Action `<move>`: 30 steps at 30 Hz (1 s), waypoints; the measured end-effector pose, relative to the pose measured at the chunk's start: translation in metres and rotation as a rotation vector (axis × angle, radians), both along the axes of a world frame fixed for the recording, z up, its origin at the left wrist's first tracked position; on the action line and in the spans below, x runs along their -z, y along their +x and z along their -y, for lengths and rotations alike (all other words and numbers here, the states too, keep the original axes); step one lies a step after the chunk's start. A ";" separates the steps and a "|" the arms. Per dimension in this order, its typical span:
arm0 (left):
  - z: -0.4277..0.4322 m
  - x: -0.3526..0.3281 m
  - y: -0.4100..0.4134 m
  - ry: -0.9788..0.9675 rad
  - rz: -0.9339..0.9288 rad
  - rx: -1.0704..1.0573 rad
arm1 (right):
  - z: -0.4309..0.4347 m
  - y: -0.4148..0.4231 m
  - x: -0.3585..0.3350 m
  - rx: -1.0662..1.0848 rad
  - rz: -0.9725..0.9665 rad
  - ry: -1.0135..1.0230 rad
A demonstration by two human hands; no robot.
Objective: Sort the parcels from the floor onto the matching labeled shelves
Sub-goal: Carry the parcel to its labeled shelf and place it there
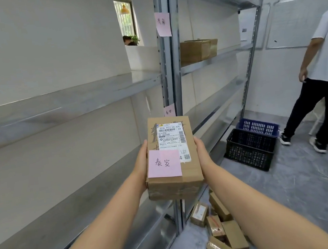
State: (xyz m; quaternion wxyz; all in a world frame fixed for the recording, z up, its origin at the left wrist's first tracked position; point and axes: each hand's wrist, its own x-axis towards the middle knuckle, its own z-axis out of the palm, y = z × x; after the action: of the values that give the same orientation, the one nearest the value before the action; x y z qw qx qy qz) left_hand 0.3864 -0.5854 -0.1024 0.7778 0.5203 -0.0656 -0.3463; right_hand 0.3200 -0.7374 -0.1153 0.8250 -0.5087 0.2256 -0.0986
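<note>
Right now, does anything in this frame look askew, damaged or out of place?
Nothing damaged. The parcels lie in a jumbled heap on the floor by the shelf post, some tilted on others; the box in hand looks intact.

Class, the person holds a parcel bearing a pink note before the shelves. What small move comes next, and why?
Probably lower the parcel slightly to read the pink tag on the post behind it. The left hand and right hand grip it; its note seems to match that tag, partly hidden.
</note>
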 end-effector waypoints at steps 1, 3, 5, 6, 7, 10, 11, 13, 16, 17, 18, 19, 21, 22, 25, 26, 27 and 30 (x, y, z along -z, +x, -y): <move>0.000 0.003 0.006 0.003 -0.016 -0.006 | 0.002 0.009 0.004 -0.004 -0.009 -0.001; 0.001 0.010 0.018 0.016 -0.034 -0.022 | 0.005 0.026 0.011 -0.015 -0.031 -0.023; 0.004 0.015 0.029 0.027 -0.038 -0.045 | 0.010 0.043 0.019 -0.042 -0.048 -0.014; 0.005 0.016 0.034 0.028 -0.032 -0.062 | 0.015 0.052 0.024 -0.066 -0.061 -0.016; 0.007 0.017 0.038 0.029 -0.026 -0.082 | 0.019 0.060 0.029 -0.091 -0.064 -0.026; 0.011 0.022 0.049 0.022 -0.038 -0.159 | 0.028 0.084 0.038 -0.165 -0.076 -0.077; 0.012 0.023 0.053 0.013 -0.045 -0.184 | 0.031 0.093 0.040 -0.195 -0.083 -0.086; 0.017 0.025 0.059 0.011 -0.059 -0.236 | 0.036 0.108 0.041 -0.270 -0.097 -0.102; 0.026 0.024 0.066 0.001 -0.064 -0.330 | 0.044 0.124 0.037 -0.350 -0.128 -0.128; 0.028 0.024 0.069 -0.004 -0.059 -0.347 | 0.047 0.130 0.036 -0.378 -0.132 -0.137; 0.032 0.024 0.071 -0.003 -0.056 -0.363 | 0.053 0.139 0.041 -0.404 -0.125 -0.148; 0.035 0.025 0.073 -0.001 -0.058 -0.377 | 0.057 0.146 0.042 -0.434 -0.116 -0.157; 0.041 0.029 0.075 0.005 -0.066 -0.436 | 0.063 0.160 0.043 -0.509 -0.103 -0.150; 0.044 0.030 0.075 0.006 -0.077 -0.477 | 0.066 0.166 0.044 -0.539 -0.097 -0.160; 0.045 0.037 0.076 0.014 -0.093 -0.553 | 0.066 0.178 0.046 -0.632 -0.127 -0.186; 0.044 0.038 0.076 0.027 -0.099 -0.580 | 0.064 0.181 0.048 -0.655 -0.134 -0.197; 0.042 0.041 0.077 0.042 -0.112 -0.602 | 0.062 0.184 0.049 -0.676 -0.136 -0.206; 0.032 0.045 0.080 0.123 -0.145 -0.669 | 0.053 0.190 0.045 -0.732 -0.145 -0.219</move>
State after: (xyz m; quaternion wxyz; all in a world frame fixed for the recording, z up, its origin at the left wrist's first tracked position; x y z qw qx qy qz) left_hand 0.4666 -0.6170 -0.1475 0.8182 0.5327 0.1851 -0.1114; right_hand 0.5102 -0.7904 -0.1607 0.7283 -0.6464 0.0749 0.2148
